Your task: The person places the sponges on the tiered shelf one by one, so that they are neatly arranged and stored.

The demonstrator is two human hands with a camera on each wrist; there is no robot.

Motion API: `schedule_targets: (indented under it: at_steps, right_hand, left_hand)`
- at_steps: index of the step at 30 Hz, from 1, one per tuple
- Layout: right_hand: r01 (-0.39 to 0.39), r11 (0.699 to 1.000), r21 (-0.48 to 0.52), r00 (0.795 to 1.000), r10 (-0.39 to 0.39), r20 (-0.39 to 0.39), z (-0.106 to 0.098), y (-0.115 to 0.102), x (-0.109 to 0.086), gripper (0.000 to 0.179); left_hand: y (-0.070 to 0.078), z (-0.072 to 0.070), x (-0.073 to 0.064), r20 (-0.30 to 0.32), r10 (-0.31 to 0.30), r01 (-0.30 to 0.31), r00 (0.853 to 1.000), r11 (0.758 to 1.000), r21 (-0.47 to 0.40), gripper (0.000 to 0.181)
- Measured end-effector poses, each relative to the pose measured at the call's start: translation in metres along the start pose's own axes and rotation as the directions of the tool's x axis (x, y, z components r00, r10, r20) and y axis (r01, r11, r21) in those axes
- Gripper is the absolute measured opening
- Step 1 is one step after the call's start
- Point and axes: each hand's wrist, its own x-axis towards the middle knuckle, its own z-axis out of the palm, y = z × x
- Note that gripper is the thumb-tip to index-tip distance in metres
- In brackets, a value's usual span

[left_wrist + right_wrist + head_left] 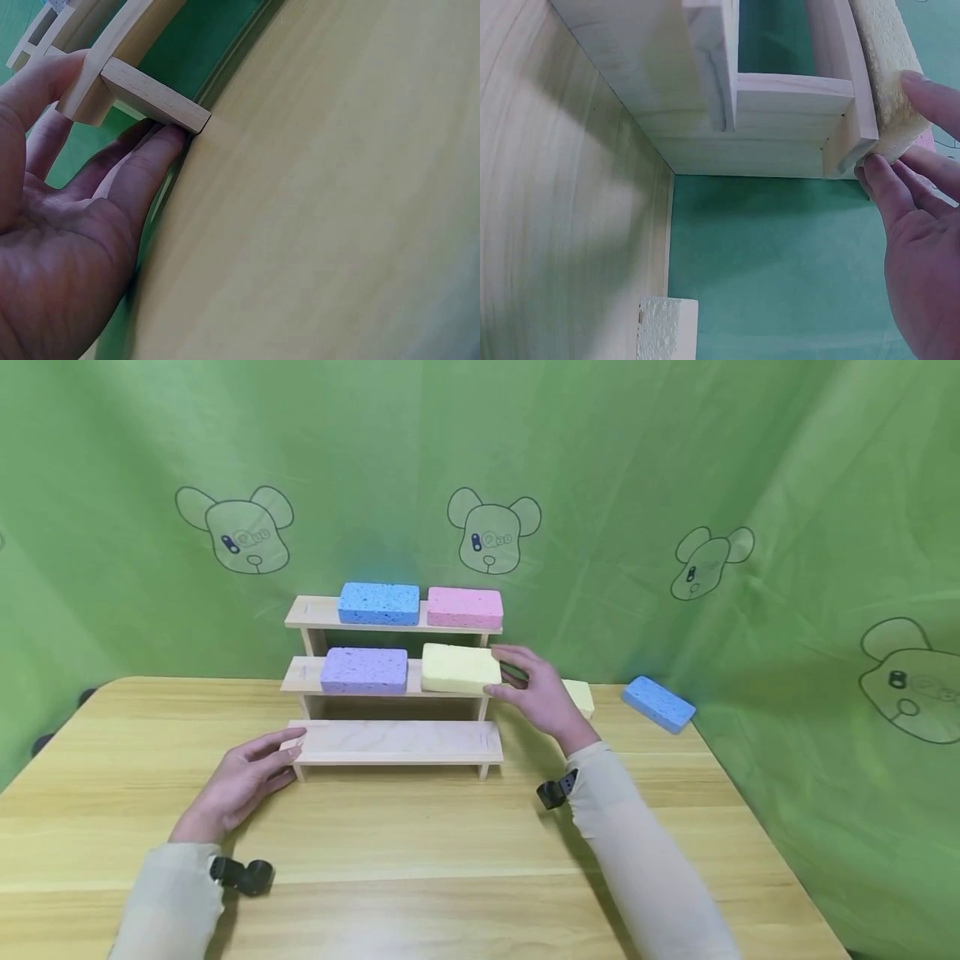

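Observation:
A three-tier wooden rack stands on the table. My left hand holds the left end of its lowest step; in the left wrist view the thumb lies at the step's edge and the fingers touch the leg. At the right end of the middle step, my right hand grips a yellow sponge by its right end. The right wrist view shows this sponge lying along the step, thumb and fingers on its end. Left of it sits a purple sponge.
The top step bears a blue sponge and a pink sponge. On the table, another yellow sponge lies partly behind my right hand, and a blue sponge lies near the right edge. A green curtain hangs behind.

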Motion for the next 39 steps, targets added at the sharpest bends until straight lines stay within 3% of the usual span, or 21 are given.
schedule_targets:
  at_steps: [3,10,17,23,30,39]
  right_hand:
    - [-0.008,1.000,0.000,1.000,0.008,0.011,0.003,-0.017,-0.005,0.061]
    - [0.008,1.000,-0.005,1.000,-0.008,-0.007,0.005,0.015,0.004,0.063]
    - [0.037,0.998,0.048,0.999,-0.035,-0.031,-0.008,0.019,-0.005,0.064]
    - [0.049,0.998,-0.032,0.998,-0.050,-0.039,-0.030,0.022,-0.022,0.060]
    - [0.008,0.994,-0.110,1.000,-0.009,-0.014,-0.051,0.001,-0.046,0.057]
    - [-0.013,0.984,-0.180,1.000,0.009,-0.024,-0.071,0.034,-0.052,0.058]
  left_hand:
    - [0.000,-0.001,0.000,-0.002,0.002,-0.002,1.000,1.000,0.001,0.041]
    - [0.000,0.000,-0.003,0.000,0.013,-0.013,1.000,1.000,0.015,0.042]
    - [-0.002,-0.001,-0.001,-0.004,0.012,-0.012,1.000,1.000,0.009,0.041]
    - [-0.001,0.000,-0.001,-0.006,0.009,-0.009,1.000,1.000,-0.003,0.039]
    - [0.002,0.001,-0.003,-0.010,-0.001,0.001,1.000,1.000,-0.009,0.039]
    - [0.002,0.001,-0.003,-0.008,-0.001,0.001,1.000,1.000,-0.008,0.040]
